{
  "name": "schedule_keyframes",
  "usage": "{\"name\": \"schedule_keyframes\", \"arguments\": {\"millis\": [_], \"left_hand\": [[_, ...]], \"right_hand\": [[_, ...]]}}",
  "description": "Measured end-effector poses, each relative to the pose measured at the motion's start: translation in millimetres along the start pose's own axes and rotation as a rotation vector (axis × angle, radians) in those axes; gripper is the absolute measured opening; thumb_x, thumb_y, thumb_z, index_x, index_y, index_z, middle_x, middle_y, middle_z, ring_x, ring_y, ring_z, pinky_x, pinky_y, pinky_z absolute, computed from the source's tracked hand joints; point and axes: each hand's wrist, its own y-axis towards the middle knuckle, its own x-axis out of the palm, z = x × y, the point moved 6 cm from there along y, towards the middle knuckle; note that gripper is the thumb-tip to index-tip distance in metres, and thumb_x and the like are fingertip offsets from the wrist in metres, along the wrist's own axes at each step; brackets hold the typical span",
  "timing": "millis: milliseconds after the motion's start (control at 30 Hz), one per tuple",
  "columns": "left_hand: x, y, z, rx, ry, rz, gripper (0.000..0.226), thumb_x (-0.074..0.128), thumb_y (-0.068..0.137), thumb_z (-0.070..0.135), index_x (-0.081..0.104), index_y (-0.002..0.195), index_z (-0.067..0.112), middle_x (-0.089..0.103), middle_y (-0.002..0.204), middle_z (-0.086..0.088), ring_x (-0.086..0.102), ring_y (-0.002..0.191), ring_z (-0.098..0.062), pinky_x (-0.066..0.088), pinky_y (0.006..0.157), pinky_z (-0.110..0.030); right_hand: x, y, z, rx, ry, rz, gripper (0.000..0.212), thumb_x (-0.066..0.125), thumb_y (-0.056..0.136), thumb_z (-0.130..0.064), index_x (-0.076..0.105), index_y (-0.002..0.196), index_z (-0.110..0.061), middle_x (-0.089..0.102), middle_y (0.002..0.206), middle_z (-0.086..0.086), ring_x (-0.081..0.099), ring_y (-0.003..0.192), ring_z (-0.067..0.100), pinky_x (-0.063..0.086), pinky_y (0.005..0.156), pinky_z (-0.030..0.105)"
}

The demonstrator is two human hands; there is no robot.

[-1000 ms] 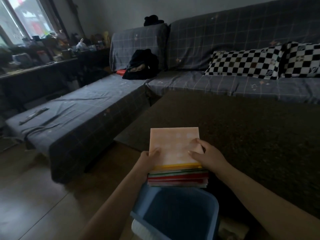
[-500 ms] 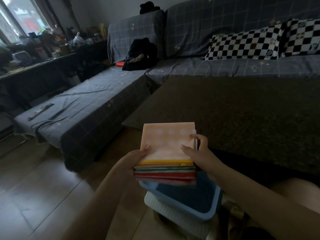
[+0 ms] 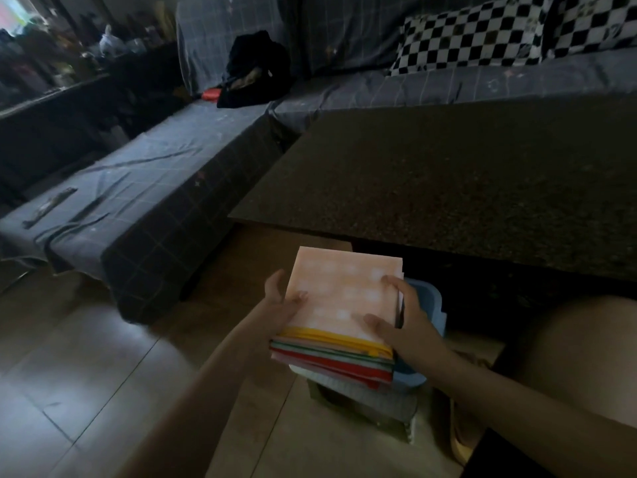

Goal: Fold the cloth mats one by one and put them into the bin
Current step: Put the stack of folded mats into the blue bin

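Observation:
A stack of folded cloth mats (image 3: 339, 301), pale orange with white dots on top and yellow, green and red layers below, is held over the blue bin (image 3: 425, 301). My left hand (image 3: 281, 303) grips the stack's left edge, thumb on top. My right hand (image 3: 405, 320) grips its right side, fingers curled over the top. The stack hides most of the bin; only its right rim and lower corner show.
A dark speckled table (image 3: 448, 174) stands just beyond the bin. The grey checked sofa (image 3: 155, 188) runs along the left and back, with a black bag (image 3: 256, 69) and checkered pillows (image 3: 475, 39). A pale crate (image 3: 375, 398) sits under the bin on the wood floor.
The stack came off the table edge, toward me and down. It now sits over the bin, both hands still holding it.

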Motion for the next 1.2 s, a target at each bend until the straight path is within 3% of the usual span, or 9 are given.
{"name": "schedule_keyframes", "arguments": {"millis": [100,200,267,433,567,700,800,967,1200], "left_hand": [[7,6,6,0.185,0.061,-0.046,0.076,0.048,0.098,0.028,-0.009,0.143,0.05,0.026,0.15,-0.005,0.066,0.087,-0.018,0.053,0.06,-0.022],[10,8,14,0.26,0.28,-0.178,0.071,0.049,0.097,0.028,0.003,0.143,0.056,0.009,0.156,0.008,0.056,0.105,-0.01,0.052,0.068,-0.021],[10,14,21,0.252,0.339,-0.24,0.072,0.054,0.094,0.029,0.008,0.142,0.056,0.005,0.158,0.007,0.049,0.114,-0.012,0.054,0.075,-0.024],[20,34,31,0.226,0.343,-0.382,0.07,0.06,0.091,0.025,0.016,0.13,0.063,0.01,0.156,0.001,0.047,0.122,-0.021,0.05,0.096,-0.041],[26,56,33,0.217,0.224,-0.429,0.071,0.065,0.088,0.021,0.026,0.126,0.067,0.018,0.15,0.002,0.052,0.118,-0.025,0.052,0.093,-0.043],[30,76,27,0.228,0.237,-0.453,0.074,0.068,0.084,0.028,0.026,0.129,0.069,0.022,0.149,0.001,0.051,0.119,-0.024,0.048,0.098,-0.048],[31,86,16,0.2,0.27,-0.438,0.072,0.066,0.087,0.028,0.023,0.131,0.067,0.019,0.149,0.001,0.048,0.119,-0.022,0.05,0.094,-0.038],[35,94,7,0.202,0.289,-0.437,0.077,0.064,0.088,0.028,0.017,0.142,0.057,0.02,0.149,0.001,0.049,0.112,-0.013,0.05,0.074,-0.016],[38,100,-2,0.218,0.468,-0.393,0.083,0.063,0.089,0.035,0.005,0.146,0.05,0.007,0.156,0.002,0.029,0.134,-0.018,0.036,0.094,-0.023]], "right_hand": [[-8,6,2,-0.034,-0.027,0.03,0.061,0.064,0.084,-0.037,0.022,0.127,-0.045,0.034,0.123,-0.012,0.041,0.117,0.014,0.044,0.096,0.033],[-14,10,1,-0.059,-0.062,0.035,0.061,0.063,0.085,-0.036,0.023,0.131,-0.042,0.032,0.122,-0.016,0.038,0.113,0.008,0.043,0.094,0.03],[-17,13,5,-0.046,-0.059,0.03,0.061,0.063,0.086,-0.032,0.024,0.131,-0.04,0.032,0.118,-0.014,0.039,0.107,0.006,0.042,0.088,0.025],[-16,14,19,0.032,-0.054,0.01,0.073,0.067,0.083,-0.027,0.02,0.138,-0.027,0.034,0.117,-0.008,0.044,0.105,0.011,0.044,0.084,0.025],[-20,23,28,0.03,-0.025,0.053,0.074,0.071,0.079,-0.03,0.023,0.136,-0.03,0.039,0.125,0.0,0.049,0.111,0.017,0.048,0.091,0.032],[-16,35,34,0.066,-0.07,0.04,0.077,0.069,0.081,-0.032,0.019,0.139,-0.028,0.037,0.131,0.005,0.048,0.109,0.018,0.046,0.092,0.032],[-11,41,42,0.108,-0.085,0.026,0.077,0.069,0.081,-0.033,0.016,0.137,-0.032,0.036,0.135,0.011,0.049,0.112,0.025,0.045,0.096,0.039],[-6,47,49,0.153,-0.129,0.001,0.08,0.068,0.083,-0.029,0.012,0.139,-0.028,0.03,0.138,0.013,0.048,0.111,0.026,0.042,0.093,0.031],[4,46,54,0.32,-0.338,-0.186,0.089,0.055,0.091,-0.036,-0.011,0.145,-0.009,0.011,0.146,0.016,0.041,0.121,0.028,0.037,0.092,0.024]]}}
